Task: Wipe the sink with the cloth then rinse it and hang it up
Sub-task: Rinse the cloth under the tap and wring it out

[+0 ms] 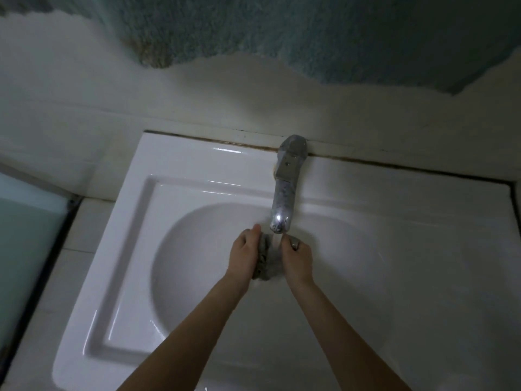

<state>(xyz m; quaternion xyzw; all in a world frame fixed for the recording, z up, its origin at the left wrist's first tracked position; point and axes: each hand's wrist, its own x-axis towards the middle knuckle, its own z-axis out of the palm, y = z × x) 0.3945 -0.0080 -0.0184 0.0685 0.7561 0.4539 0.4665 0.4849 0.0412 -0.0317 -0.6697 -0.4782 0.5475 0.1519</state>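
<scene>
A white ceramic sink (127,249) fills the view, its round bowl in the middle. A chrome tap (284,190) reaches out from the back wall, and water runs from its spout. Under the stream, a bunched grey cloth (265,261) sits between my two hands. My left hand (244,255) grips the cloth's left side and my right hand (297,261) grips its right side. Most of the cloth is hidden by my fingers and blurred by the water.
A white wall with peeling blue-green paint (310,38) rises behind the sink. A glass panel with a dark frame (28,235) stands at the left. A tiled ledge (87,218) borders the sink's left side.
</scene>
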